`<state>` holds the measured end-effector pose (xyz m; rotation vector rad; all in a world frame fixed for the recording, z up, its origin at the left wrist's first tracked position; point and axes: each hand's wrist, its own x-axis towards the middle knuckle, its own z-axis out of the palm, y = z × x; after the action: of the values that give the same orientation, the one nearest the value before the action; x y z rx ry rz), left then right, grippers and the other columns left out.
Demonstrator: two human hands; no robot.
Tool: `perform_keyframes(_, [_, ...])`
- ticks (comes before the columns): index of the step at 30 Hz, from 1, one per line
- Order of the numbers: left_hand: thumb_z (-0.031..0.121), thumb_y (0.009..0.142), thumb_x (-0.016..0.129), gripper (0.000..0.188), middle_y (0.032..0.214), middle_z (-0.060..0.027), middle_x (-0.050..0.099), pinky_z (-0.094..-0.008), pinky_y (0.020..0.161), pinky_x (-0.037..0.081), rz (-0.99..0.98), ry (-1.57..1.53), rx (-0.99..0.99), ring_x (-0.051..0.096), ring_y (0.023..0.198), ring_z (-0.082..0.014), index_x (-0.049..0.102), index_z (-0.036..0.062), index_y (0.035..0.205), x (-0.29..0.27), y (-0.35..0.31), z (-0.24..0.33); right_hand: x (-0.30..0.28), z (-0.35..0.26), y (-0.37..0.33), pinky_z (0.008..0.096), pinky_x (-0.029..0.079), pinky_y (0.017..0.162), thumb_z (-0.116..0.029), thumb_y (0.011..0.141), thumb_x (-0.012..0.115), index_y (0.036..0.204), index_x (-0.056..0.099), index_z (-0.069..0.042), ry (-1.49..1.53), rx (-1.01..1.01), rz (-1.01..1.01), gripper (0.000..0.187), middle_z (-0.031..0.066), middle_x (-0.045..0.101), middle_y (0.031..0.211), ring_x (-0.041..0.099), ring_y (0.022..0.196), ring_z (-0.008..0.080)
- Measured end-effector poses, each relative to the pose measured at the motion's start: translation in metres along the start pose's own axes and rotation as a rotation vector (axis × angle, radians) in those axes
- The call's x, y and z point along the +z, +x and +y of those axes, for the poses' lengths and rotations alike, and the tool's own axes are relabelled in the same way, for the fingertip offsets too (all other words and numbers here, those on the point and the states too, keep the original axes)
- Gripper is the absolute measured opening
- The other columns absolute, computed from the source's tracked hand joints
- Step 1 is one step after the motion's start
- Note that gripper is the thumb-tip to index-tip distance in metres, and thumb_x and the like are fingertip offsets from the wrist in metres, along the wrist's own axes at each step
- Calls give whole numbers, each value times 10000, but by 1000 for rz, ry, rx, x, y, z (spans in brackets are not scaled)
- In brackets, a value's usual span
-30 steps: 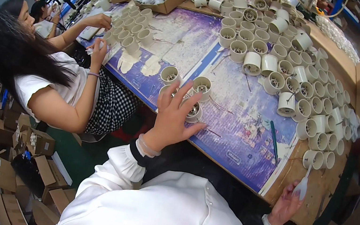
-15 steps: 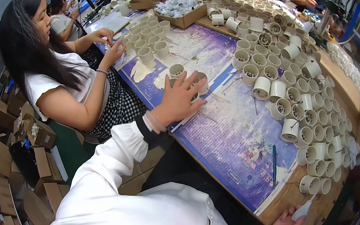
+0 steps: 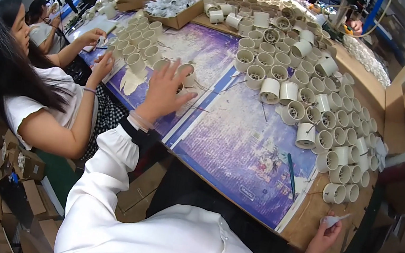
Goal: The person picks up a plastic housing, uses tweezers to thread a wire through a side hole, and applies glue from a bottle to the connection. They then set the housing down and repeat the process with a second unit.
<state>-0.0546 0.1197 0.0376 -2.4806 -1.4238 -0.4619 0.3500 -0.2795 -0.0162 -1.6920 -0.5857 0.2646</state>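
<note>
My left hand (image 3: pixel 165 96) is spread open over a few cream round cups, its fingers touching or just above them. One cup (image 3: pixel 188 73) shows beside the fingertips; others are partly hidden under the hand. A cluster of similar cups (image 3: pixel 135 62) stands just beyond, to the left. At the table's right edge my right hand (image 3: pixel 321 240) is closed on a small white squeeze bottle (image 3: pixel 332 220), whose thin tip points to the right. Near that hand, a pair of cups (image 3: pixel 351 193) lies on its side, at the near end of a large group of cups.
Many cups (image 3: pixel 288 91) with small parts inside crowd the table's far right. A teal pen (image 3: pixel 291 174) lies on the purple mat (image 3: pixel 242 144). Cardboard boxes (image 3: pixel 186 15) of clear plastic pieces stand at the back. A co-worker (image 3: pixel 56 102) sits at my left, hands raised.
The view has shifted, so the scene sits further left. My left hand and the cups under it are a little nearer the left cluster. My right hand has turned the bottle's tip rightward.
</note>
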Motion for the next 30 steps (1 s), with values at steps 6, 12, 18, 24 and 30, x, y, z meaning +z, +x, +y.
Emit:
perform_keyframes(6, [557, 817, 602, 750, 1434, -230, 379, -528, 1049, 297, 15, -104, -84, 367, 1316, -402, 385, 179, 1427, 23, 4, -32, -5, 11, 1, 287, 405, 954, -41, 931, 555, 1221, 474, 16, -146, -19, -28, 306, 124, 569, 1232, 537, 1104, 176])
perform_keyframes(12, [477, 829, 621, 779, 1427, -261, 376, -465, 1059, 313, -122, -200, 74, 390, 1290, -418, 338, 80, 1436, -4, -6, -33, -2, 3, 4, 284, 407, 940, -53, 928, 566, 1199, 489, 20, -191, -54, 58, 291, 115, 599, 1179, 554, 1054, 167])
perform_keyframes(18, [391, 821, 658, 776, 1424, -251, 387, -433, 1071, 310, -148, -169, 134, 397, 1289, -398, 329, 36, 1427, -6, 2, -38, -6, 6, 3, 280, 411, 930, -66, 925, 576, 1178, 494, 22, -205, -40, 63, 280, 110, 609, 1164, 558, 1033, 158])
perform_keyframes(24, [372, 834, 668, 739, 1401, -233, 411, -440, 1066, 317, -30, -439, 93, 424, 1257, -403, 356, 17, 1402, 5, 11, -62, 1, 1, 3, 280, 419, 911, -57, 914, 588, 1148, 507, 17, -165, -67, 84, 259, 105, 617, 1131, 560, 1010, 154])
perform_keyframes(30, [346, 837, 674, 679, 1335, -217, 477, -435, 1058, 328, 138, -289, 42, 434, 1242, -374, 408, 17, 1368, -15, 23, -25, -3, 4, 1, 286, 440, 880, -24, 882, 612, 1109, 530, 10, -203, -109, 105, 243, 113, 632, 1104, 574, 984, 163])
